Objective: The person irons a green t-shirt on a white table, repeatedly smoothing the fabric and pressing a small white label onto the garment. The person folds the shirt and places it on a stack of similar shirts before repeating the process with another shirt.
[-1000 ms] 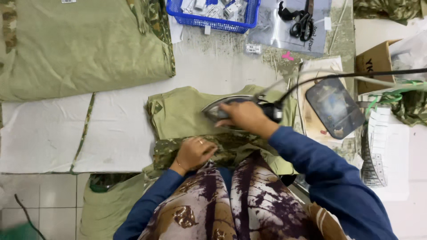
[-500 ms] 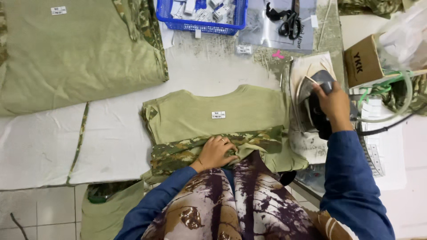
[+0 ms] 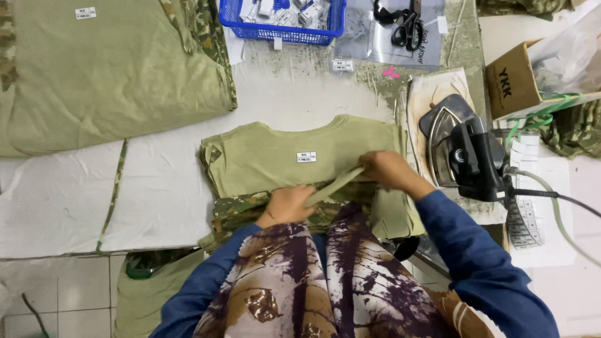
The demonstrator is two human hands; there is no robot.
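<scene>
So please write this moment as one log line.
left hand: on olive strip | right hand: pinching strip end | iron: parked at right
</scene>
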